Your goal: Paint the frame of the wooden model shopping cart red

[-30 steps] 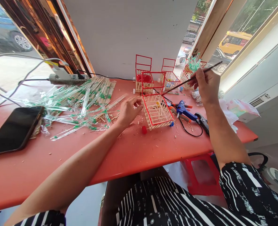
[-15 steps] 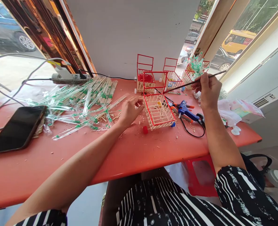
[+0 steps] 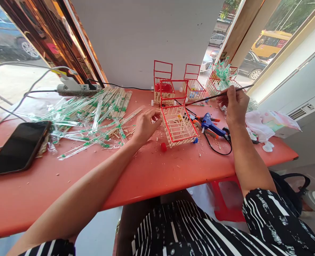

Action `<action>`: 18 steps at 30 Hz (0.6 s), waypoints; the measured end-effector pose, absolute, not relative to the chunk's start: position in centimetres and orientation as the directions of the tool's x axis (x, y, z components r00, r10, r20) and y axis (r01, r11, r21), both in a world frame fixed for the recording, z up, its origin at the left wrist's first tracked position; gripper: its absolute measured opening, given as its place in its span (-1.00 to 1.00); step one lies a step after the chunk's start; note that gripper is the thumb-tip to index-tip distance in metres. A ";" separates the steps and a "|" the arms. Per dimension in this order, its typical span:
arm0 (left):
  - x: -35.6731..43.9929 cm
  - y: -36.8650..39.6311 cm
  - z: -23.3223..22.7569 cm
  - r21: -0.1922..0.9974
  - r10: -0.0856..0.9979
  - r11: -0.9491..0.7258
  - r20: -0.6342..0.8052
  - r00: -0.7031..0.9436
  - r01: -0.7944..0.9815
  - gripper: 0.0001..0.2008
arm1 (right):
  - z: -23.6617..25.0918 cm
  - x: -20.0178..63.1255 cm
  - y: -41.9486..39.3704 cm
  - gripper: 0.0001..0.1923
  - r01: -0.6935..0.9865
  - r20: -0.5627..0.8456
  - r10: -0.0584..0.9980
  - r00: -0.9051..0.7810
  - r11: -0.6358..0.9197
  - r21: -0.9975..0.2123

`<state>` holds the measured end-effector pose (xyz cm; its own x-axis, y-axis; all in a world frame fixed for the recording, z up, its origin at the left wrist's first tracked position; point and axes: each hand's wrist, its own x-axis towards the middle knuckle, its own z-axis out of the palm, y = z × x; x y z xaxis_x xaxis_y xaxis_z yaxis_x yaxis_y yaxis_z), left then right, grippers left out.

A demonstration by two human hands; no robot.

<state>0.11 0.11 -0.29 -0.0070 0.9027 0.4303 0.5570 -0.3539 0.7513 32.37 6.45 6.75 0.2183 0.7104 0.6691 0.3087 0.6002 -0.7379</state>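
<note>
A miniature shopping cart [image 3: 179, 128] built of pale sticks stands on the red table, its top rim and tall handle frame painted red. One red wheel and one blue wheel show at its near end. My left hand [image 3: 147, 124] steadies the cart's left rear side between thumb and fingers. In my right hand [image 3: 236, 105] is a long, thin, dark paintbrush [image 3: 213, 96], pinched near its middle. Its tip meets the red frame at the cart's right rear corner. Behind stand more small carts, one with a red bundle [image 3: 164, 88] inside.
Paper-wrapped chopsticks [image 3: 117, 101] and torn clear wrappers lie left of the cart. A blue glue gun [image 3: 211, 124] with its cord and pliers rest to the right. A phone [image 3: 20, 147], a power strip [image 3: 77, 89] and a tissue pack [image 3: 280, 121] are farther out on the table [image 3: 157, 174].
My right hand has dropped slightly, and the brush lies a little flatter, its tip still at the cart's rear corner. My left hand keeps its place on the cart.
</note>
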 end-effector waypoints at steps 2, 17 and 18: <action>0.1 0.1 -0.2 0.749 0.904 -0.350 0.428 -0.008 0.562 -0.83 | 6.8 32.4 6.1 -0.33 0.309 0.667 0.716 0.206 0.599 -0.738; 0.2 0.2 -0.4 0.757 0.906 -0.337 0.423 -0.028 0.560 -0.81 | 7.4 32.0 2.9 -0.50 0.376 0.726 0.687 0.038 0.663 -0.647; 0.2 0.2 -0.4 0.754 0.903 -0.339 0.429 -0.030 0.562 -0.80 | 7.4 31.9 2.9 -0.51 0.376 0.729 0.683 0.040 0.666 -0.644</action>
